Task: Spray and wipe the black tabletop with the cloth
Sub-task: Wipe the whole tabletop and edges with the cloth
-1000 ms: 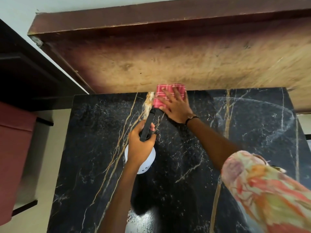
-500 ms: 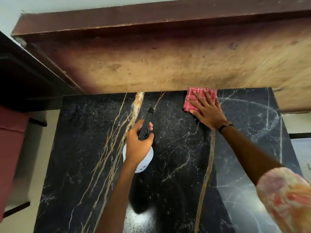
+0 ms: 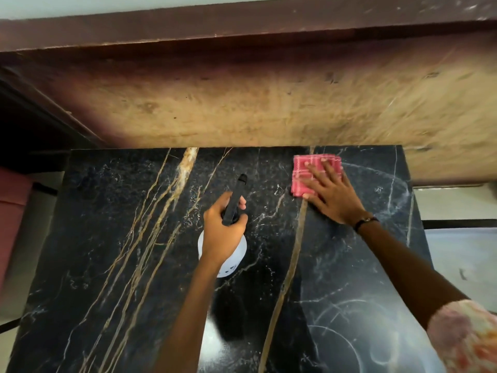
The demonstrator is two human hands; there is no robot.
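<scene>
Cloth (image 3: 309, 173) pressed flat under right hand (image 3: 332, 193) at tabletop (image 3: 107, 238) far edge, mid-wipe; left hand (image 3: 222, 232) grasping spray bottle (image 3: 234, 203); next, probably sweeping across unwiped marble

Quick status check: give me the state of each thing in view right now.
Cloth: folded, flat at tabletop's far edge.
Right hand: fingers spread, pressing the cloth.
Spray bottle: upright, nozzle pointing away.
Left hand: gripping the bottle's neck.
Tabletop: curved wipe streaks on right side.

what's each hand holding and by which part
Left hand grips the spray bottle at its black neck below the nozzle. Right hand presses flat on the pink cloth, gripping nothing.
</scene>
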